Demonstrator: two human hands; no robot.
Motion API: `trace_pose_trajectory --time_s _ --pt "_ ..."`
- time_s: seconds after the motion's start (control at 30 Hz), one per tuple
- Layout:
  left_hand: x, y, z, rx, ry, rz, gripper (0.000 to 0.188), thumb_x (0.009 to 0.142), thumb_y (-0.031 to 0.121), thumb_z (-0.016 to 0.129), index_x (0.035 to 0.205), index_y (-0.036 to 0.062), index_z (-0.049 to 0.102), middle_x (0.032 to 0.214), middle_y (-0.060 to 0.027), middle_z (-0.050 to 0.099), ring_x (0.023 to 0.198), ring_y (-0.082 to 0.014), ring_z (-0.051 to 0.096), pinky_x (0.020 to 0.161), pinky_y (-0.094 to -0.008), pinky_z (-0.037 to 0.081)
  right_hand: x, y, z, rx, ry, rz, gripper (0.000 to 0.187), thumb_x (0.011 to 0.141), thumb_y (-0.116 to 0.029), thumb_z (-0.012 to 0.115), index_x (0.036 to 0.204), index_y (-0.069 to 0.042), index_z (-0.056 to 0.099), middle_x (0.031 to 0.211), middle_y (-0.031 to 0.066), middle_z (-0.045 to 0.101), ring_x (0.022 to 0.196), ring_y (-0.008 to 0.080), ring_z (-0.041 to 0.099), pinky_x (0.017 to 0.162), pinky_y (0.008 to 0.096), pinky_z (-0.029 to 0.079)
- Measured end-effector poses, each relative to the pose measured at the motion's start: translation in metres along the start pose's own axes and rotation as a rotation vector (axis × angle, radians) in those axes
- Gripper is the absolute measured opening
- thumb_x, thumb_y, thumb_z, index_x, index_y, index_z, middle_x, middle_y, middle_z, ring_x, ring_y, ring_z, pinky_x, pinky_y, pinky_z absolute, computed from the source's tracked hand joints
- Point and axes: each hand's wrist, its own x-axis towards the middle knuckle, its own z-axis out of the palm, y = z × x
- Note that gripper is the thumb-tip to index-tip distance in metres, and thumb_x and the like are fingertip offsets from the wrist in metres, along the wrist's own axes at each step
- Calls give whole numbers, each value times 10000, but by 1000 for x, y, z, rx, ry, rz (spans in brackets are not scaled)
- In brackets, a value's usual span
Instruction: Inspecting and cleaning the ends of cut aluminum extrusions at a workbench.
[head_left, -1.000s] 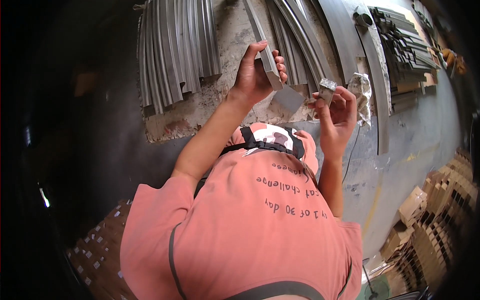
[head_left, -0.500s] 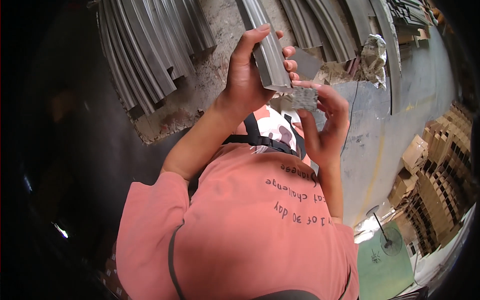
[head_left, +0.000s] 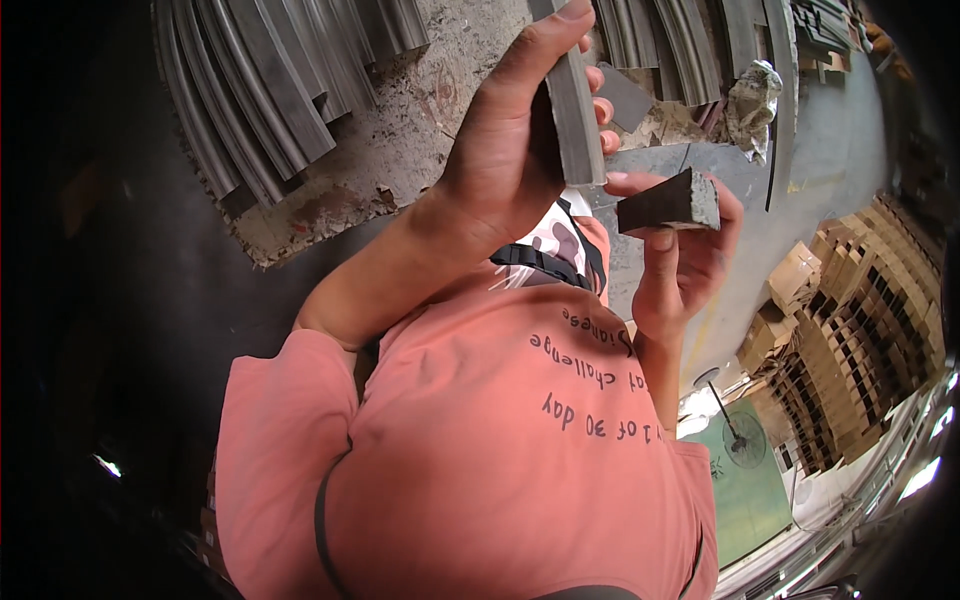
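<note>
My left hand is closed round a long grey metal profile, its thumb along one side and the fingertips showing on the other. The profile's near end points down toward my chest, and its far part runs out of the top of the view. Just right of that end, my right hand pinches a dark, wedge-shaped sanding block between thumb and fingers. One end of the block is rough and speckled grey. A small gap separates block and profile.
Several grey profiles lie side by side on a worn bench at the far left. More profiles and a crumpled wrapping lie at the far right. Stacked cardboard pieces and a fan stand on the right.
The sanding block has come away from the profile's end, moved right and turned so that its dark side shows. The profile has rolled in my left hand and now shows a narrower face.
</note>
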Motion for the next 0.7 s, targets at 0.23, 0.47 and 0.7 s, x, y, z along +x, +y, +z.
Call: trace_pose_trajectory --time_s 0.23,0.47,0.7 --pt "-2 1 -9 -158 -221 -3 453 966 383 639 1220 29 514 999 -79 572 828 -176 597 766 -340 536 -7 4 -9 -427 68 -213 470 813 31 806 1229 58 589 1128 209 702 980 250 707 794 327 553" --pt "-1 2 -14 -212 -270 -19 484 944 404 652 1216 27 519 993 -85 571 826 -183 582 768 -342 519 19 -17 9 -767 -100 -387 516 641 39 821 1142 26 700 1009 163 754 862 282 718 683 330 553" --pt "0 0 -20 -226 -276 -15 458 951 373 658 1216 26 523 987 -84 579 822 -182 588 749 -341 528 29 -19 19 -848 -148 -515 535 608 26 814 1136 3 736 981 141 746 818 256 708 686 333 552"
